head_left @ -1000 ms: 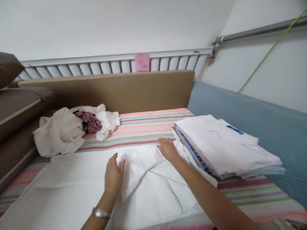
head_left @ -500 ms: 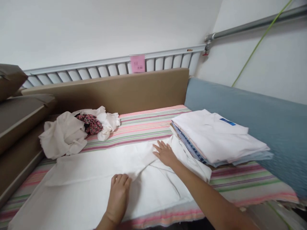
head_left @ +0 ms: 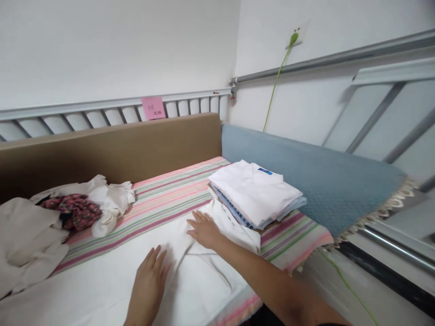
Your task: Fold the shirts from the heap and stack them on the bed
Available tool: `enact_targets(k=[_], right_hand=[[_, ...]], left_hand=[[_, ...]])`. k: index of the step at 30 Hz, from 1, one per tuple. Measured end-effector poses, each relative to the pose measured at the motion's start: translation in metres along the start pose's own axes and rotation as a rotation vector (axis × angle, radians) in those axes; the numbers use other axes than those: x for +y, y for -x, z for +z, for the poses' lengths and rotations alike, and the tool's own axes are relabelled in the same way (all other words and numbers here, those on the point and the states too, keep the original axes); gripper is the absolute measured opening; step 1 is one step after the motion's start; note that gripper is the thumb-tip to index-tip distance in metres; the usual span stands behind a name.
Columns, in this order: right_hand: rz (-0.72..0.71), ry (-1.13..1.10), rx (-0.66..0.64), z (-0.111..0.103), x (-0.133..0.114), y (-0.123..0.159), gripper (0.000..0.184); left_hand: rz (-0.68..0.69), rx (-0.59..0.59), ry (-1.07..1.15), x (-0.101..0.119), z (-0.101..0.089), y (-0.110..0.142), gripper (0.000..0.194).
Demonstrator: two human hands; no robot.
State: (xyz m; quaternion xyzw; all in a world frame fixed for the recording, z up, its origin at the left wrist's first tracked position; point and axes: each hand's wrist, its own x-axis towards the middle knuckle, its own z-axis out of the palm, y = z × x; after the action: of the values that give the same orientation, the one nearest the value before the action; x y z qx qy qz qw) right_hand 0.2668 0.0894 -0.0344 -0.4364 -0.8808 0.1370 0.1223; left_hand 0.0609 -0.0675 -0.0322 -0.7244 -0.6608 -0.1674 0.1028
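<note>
A white garment (head_left: 102, 285) lies spread flat on the striped bed sheet (head_left: 163, 199). My left hand (head_left: 148, 280) rests palm down on it near the front edge, fingers stretched out. My right hand (head_left: 204, 228) lies flat on the garment's upper right part, fingers spread, just left of a stack of folded clothes (head_left: 254, 192). Neither hand holds anything.
A heap of unfolded white and floral clothes (head_left: 64, 217) sits at the left. A brown headboard (head_left: 112, 149) runs along the back, a blue cushion (head_left: 306, 185) along the right. A green cable (head_left: 275, 81) hangs from a wall socket. The bed's edge drops off at right.
The view has swung to the right. My left hand slid back toward me over the white garment and now lies flat. My right hand stays pressed on the cloth.
</note>
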Motion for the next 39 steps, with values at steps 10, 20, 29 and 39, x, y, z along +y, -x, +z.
enact_targets(k=[10, 20, 29, 39], right_hand=[[0.18, 0.14, -0.007, 0.006, 0.063, -0.009, 0.064], [0.055, 0.257, 0.218, 0.008, 0.035, -0.019, 0.062], [-0.389, 0.006, 0.022, 0.077, -0.159, 0.058, 0.057], [-0.278, 0.036, -0.15, 0.07, -0.198, 0.062, 0.059]], left_hand=[[-0.117, -0.132, -0.05, 0.017, 0.032, 0.013, 0.05], [-0.352, -0.225, 0.228, -0.036, -0.029, 0.038, 0.058], [-1.285, -0.055, -0.168, -0.212, -0.109, 0.184, 0.066], [-1.295, -0.16, -0.096, -0.26, -0.134, 0.229, 0.066]])
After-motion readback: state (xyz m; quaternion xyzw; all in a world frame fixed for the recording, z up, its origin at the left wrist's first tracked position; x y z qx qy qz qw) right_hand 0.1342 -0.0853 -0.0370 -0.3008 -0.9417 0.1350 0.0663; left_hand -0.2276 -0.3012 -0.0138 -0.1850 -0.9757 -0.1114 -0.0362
